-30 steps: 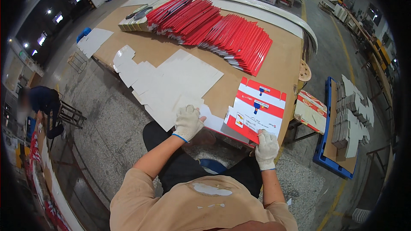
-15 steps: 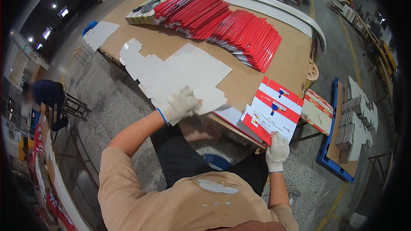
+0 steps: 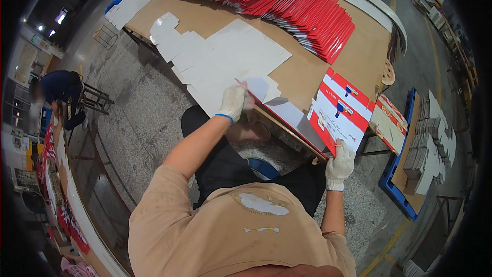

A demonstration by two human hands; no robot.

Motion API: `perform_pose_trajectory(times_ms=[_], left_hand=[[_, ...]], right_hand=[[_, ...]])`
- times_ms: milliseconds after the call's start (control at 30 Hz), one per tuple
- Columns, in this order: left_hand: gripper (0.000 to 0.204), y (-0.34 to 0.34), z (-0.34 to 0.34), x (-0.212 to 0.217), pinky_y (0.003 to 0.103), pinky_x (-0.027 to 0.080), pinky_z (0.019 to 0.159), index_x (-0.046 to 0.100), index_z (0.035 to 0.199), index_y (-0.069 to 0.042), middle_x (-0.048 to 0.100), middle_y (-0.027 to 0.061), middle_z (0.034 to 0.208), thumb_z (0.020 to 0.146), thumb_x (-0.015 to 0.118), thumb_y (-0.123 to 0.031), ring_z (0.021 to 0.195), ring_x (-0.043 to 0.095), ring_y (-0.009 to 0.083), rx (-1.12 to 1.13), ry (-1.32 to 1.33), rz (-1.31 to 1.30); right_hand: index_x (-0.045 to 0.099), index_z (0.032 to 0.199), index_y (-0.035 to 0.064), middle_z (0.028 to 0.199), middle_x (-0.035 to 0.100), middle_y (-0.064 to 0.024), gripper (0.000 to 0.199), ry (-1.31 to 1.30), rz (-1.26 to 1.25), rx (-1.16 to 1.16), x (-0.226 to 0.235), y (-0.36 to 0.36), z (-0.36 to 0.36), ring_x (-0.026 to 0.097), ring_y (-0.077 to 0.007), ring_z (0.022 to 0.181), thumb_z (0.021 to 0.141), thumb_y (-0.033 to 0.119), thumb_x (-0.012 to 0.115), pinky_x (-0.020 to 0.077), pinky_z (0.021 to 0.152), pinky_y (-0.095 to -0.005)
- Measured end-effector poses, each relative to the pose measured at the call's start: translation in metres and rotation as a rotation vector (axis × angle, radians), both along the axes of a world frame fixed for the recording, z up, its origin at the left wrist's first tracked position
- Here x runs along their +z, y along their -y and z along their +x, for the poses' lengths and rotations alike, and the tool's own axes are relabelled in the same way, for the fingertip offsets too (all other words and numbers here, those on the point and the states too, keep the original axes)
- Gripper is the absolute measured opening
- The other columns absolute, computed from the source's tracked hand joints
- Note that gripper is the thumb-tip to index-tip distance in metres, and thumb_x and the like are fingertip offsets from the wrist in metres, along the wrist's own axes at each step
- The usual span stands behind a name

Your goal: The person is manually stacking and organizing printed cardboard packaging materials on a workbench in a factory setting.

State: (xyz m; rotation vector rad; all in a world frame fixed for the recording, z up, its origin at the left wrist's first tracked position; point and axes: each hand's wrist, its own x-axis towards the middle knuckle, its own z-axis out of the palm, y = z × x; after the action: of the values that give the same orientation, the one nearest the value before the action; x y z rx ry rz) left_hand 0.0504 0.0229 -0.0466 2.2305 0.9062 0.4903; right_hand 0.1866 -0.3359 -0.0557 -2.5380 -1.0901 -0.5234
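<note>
Flat white carton blanks [image 3: 220, 54], plain side up, overlap on the brown-topped table [image 3: 300, 79]. My left hand [image 3: 236, 102], in a white knit glove, pinches the near right edge of a blank, where the card bends upward. At the table's right near corner, a red-and-white printed carton [image 3: 335, 113] rises at a slant over a pale panel lying along the front edge. My gloved right hand [image 3: 340, 165] grips its lower edge, thumb and fingers on the card.
Folded red cartons [image 3: 312, 18] lean in a long row across the table's far side. To the right, a blue pallet [image 3: 397, 190] carries stacked grey-white blanks [image 3: 425, 143]. A person in dark clothes [image 3: 61, 95] bends over another bench at the left.
My left hand has gone from lying on the blanks to pinching an edge, which now curls up. My right hand stays on the printed carton. The whole view has shifted slightly.
</note>
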Motion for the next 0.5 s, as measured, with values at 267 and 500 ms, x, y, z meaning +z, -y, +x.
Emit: perform_pose_trajectory(times_ms=[267, 500], left_hand=[[0.027, 0.051, 0.015, 0.033, 0.042, 0.053, 0.066, 0.063, 0.096, -0.006, 0.063, 0.0142, 0.079, 0.093, 0.058, -0.032, 0.075, 0.065, 0.0323, -0.574, 0.126, 0.432], [0.039, 0.072, 0.027, 0.037, 0.04, 0.055, 0.071, 0.064, 0.111, -0.009, 0.063, 0.0075, 0.094, 0.085, 0.065, -0.039, 0.092, 0.065, 0.025, -0.762, -0.331, 0.593]], right_hand=[[0.062, 0.127, 0.0141, 0.116, 0.057, -0.0096, 0.053, -0.158, -0.241, 0.083, 0.043, -0.005, -0.004, 0.054, -0.0317, 0.101, 0.08, 0.036, 0.071, 0.0492, 0.083, -0.0411], [0.064, 0.125, 0.0135, 0.113, 0.055, -0.01, 0.056, -0.128, -0.3, 0.016, 0.041, -0.014, -0.011, 0.052, -0.0298, 0.101, 0.08, 0.045, 0.07, 0.0453, 0.087, -0.0423]])
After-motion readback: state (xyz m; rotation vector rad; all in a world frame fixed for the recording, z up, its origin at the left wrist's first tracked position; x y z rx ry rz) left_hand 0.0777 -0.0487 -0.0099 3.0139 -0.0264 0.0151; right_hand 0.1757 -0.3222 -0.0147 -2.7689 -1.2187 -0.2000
